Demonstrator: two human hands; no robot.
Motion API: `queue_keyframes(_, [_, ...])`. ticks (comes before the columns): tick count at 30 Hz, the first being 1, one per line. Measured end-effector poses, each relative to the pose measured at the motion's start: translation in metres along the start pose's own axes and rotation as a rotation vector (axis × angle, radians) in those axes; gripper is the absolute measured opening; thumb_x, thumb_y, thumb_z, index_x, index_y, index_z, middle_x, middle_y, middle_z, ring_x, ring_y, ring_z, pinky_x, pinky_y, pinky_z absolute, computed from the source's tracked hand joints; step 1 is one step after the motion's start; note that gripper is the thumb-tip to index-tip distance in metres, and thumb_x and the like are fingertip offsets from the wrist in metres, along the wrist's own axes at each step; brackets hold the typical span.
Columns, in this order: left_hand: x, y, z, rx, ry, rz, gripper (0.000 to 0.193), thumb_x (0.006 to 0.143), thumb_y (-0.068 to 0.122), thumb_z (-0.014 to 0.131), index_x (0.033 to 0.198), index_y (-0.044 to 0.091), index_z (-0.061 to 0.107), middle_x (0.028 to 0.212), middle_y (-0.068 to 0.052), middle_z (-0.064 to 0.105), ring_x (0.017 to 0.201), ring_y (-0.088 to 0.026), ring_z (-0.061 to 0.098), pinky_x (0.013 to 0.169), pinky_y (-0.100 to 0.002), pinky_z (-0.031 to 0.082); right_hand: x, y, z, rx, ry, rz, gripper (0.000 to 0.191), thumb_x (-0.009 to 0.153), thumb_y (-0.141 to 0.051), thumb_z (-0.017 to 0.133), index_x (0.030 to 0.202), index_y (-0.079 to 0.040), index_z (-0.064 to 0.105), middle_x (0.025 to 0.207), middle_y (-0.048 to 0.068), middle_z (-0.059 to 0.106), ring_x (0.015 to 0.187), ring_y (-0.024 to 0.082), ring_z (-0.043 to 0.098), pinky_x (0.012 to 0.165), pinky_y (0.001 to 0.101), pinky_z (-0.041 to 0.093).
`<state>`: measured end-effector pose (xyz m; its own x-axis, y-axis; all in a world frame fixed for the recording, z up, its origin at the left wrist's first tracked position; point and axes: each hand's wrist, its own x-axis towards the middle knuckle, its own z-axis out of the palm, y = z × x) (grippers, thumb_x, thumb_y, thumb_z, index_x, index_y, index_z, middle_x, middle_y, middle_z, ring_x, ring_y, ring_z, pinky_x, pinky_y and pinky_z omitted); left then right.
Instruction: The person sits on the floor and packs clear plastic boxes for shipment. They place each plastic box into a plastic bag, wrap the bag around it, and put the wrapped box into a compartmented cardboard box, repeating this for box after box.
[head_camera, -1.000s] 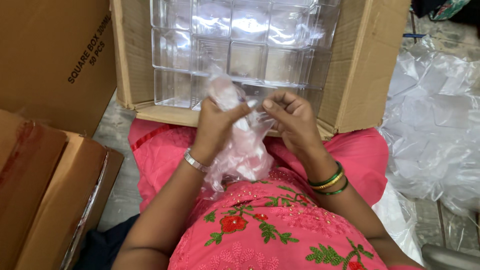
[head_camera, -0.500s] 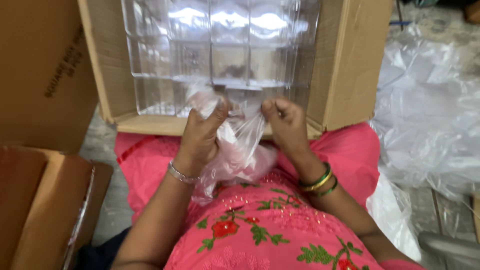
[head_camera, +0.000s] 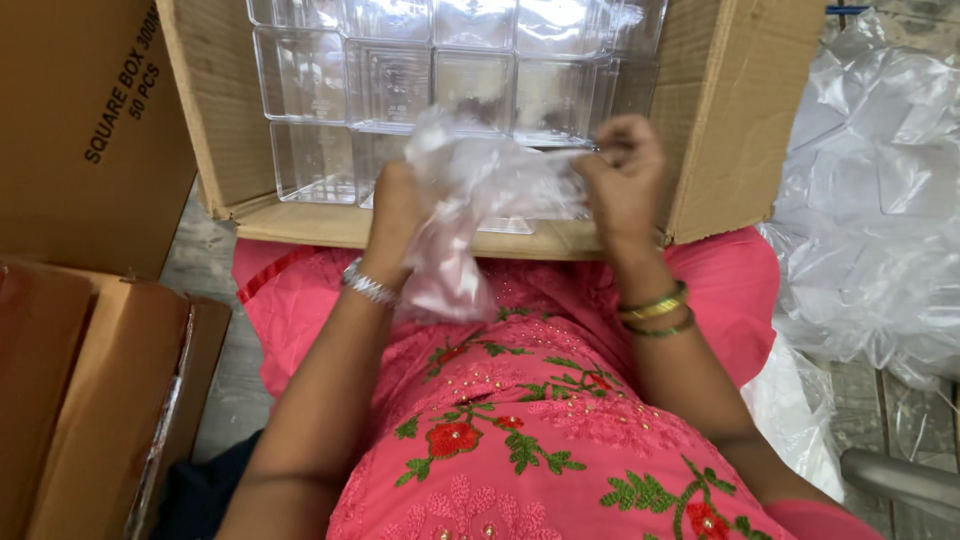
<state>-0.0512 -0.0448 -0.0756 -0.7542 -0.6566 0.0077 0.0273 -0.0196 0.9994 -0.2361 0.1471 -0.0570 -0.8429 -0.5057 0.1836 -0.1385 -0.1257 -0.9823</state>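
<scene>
My left hand (head_camera: 397, 220) and my right hand (head_camera: 622, 178) both grip a clear crumpled plastic bag (head_camera: 470, 215) over my lap. The bag is stretched between them and hangs down toward my pink embroidered clothing (head_camera: 530, 420). Just beyond my hands an open cardboard box (head_camera: 740, 120) holds several clear square plastic containers (head_camera: 400, 80) packed in rows. A silver bracelet sits on my left wrist and green and gold bangles on my right wrist.
A closed brown cardboard box (head_camera: 80, 120) stands at the upper left, and another brown carton (head_camera: 90, 400) lies at the lower left. A heap of clear plastic sheeting (head_camera: 880, 220) covers the floor on the right. A grey metal bar (head_camera: 900, 480) shows at the lower right.
My hands have spread apart, pulling the plastic bag wider. The view has shifted so the box of containers sits closer and lower in the frame.
</scene>
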Motion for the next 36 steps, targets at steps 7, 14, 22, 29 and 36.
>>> queue_keyframes(7, [0.046,-0.029,0.014,0.496,0.215,0.067,0.019,0.089,0.021,0.072,0.083,0.003,0.073,0.073,-0.018,0.069,0.07,-0.03,0.07,0.064,-0.04,0.054,0.017,0.079,0.026,-0.438,-0.213,-0.149,0.033,0.096,0.005,0.053,0.121,-0.003,0.072,0.093,0.002,0.075,0.079,0.008,0.069,0.07,0.0251,0.056])
queue_keyframes(14, [0.012,0.024,0.016,-0.351,0.027,-0.247,0.014,0.096,0.018,0.064,0.099,0.004,0.065,0.069,0.001,0.067,0.057,-0.015,0.061,0.048,-0.034,0.046,0.006,0.043,0.017,0.29,-0.213,0.108,0.029,0.105,-0.002,0.053,0.132,0.004,0.06,0.114,0.01,0.07,0.097,0.017,0.066,0.082,0.0306,0.055])
queue_keyframes(22, [-0.05,0.031,0.048,-0.062,-0.086,0.168,0.016,0.099,0.016,0.076,0.093,0.002,0.076,0.078,0.006,0.067,0.069,-0.004,0.055,0.06,-0.024,0.044,-0.074,-0.055,-0.001,0.616,-0.674,0.165,0.034,0.1,0.001,0.061,0.134,0.003,0.056,0.121,0.011,0.064,0.108,0.02,0.061,0.094,0.0339,0.05])
queue_keyframes(29, [-0.028,-0.03,0.083,0.452,-0.187,0.062,0.029,0.087,0.025,0.085,0.097,-0.001,0.074,0.075,-0.011,0.069,0.066,-0.014,0.058,0.059,-0.031,0.05,-0.118,-0.085,-0.014,0.496,-0.9,0.116,0.042,0.096,0.003,0.067,0.135,0.002,0.052,0.126,0.011,0.058,0.118,0.024,0.056,0.105,0.0368,0.046])
queue_keyframes(36, [-0.049,-0.002,0.067,0.117,-0.012,0.068,0.036,0.077,0.022,0.091,0.097,-0.001,0.07,0.083,-0.002,0.073,0.074,-0.011,0.065,0.068,-0.029,0.057,-0.078,-0.045,-0.124,0.315,0.066,-0.338,0.051,0.092,0.005,0.074,0.136,0.001,0.049,0.131,0.011,0.053,0.127,0.027,0.052,0.116,0.0397,0.042])
